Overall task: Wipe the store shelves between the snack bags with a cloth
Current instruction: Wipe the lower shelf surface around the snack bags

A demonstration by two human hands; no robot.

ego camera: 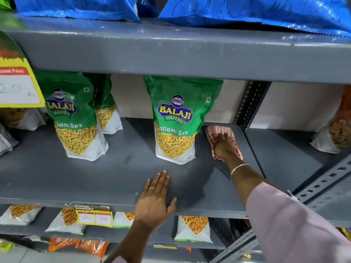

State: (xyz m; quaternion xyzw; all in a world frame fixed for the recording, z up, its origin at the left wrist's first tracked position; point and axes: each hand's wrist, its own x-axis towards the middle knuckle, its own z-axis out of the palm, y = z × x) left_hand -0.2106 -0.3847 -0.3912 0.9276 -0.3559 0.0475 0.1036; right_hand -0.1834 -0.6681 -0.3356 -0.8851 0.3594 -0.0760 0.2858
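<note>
One cloth (pixel 220 133) flat under right hand (pixel 225 147), beside bag (pixel 175 120).

The shelf (pixel 95 177) is grey painted metal, smooth with a dull sheen and a scuff near its middle. The cloth (pixel 218 133) at its back right corner is soft woven fabric, red-and-white striped; the snack bags (pixel 174 120) are glossy plastic film. The perforated upright (pixel 250 103) is dark matt metal.

A right hand (pixel 224 147) presses a red-striped cloth (pixel 218 132) flat on a grey shelf (pixel 76 177) beside an upright green snack bag (pixel 176 120), while the left hand (pixel 154 198) rests flat at the shelf's front edge.
</note>
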